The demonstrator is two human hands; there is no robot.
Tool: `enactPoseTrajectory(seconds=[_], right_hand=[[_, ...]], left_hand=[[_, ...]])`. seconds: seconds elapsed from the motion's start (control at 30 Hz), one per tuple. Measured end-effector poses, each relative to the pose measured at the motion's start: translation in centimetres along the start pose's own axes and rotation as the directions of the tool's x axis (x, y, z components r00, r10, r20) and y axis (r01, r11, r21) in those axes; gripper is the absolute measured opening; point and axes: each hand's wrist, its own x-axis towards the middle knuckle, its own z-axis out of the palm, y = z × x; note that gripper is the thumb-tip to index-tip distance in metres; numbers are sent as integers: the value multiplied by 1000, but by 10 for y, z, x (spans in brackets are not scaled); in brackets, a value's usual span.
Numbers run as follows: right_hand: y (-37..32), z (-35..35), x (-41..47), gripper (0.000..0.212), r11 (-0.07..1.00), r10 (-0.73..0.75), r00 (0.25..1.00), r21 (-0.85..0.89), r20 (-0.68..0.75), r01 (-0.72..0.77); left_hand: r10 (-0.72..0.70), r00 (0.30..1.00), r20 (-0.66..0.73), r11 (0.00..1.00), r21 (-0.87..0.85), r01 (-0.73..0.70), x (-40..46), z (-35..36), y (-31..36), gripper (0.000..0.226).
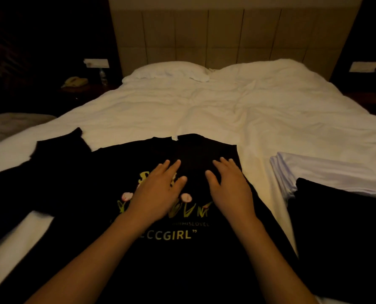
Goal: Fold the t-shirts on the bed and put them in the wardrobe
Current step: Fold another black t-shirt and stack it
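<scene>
The black t-shirt (pixel 160 249) lies lengthwise, collar at 12 o'clock; both grips, left hand (pixel 158 189) and right hand (pixel 228 185), press flat with spread fingers; the unfolded sleeve (pixel 57 148) at 10 o'clock is nearer the left.

Left hand (pixel 158 189): bare; no glove, ring or other item visible on the fingers.
Right hand (pixel 228 185): bare; no glove or ring visible.
Left forearm (pixel 90 255): uncovered from the wrist back to the frame edge; no sleeve or cuff in view.
Right forearm (pixel 270 255): uncovered along its full visible length; no sleeve in view.
Wrists: no watch, band or bracelet visible behind either hand.
Fingernails: short; colour indistinct in the dim light.
</scene>
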Motion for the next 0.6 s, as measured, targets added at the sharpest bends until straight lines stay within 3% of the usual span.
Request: enactPoseTrajectory(seconds=[0.17,0.37,0.47,0.6], right_hand=[[-70,10,-23,51,988,-97,988,134,123,80],[-141,55,-32,48,962,-174,950,249,261,108],[-168,88,-30,49,966,-204,926,221,317,137],[-202,136,-22,53,955,-281,889,193,361,223]], left_hand=[[-175,969,-177,977,-152,148,-54,-59,-54,56],[-411,883,-224,896,-276,348,-99,-79,-141,52],[-557,805,-205,805,-373,462,-105,-80,-169,51],[-706,694,-141,609,-621,493,-100,-88,-197,43]])
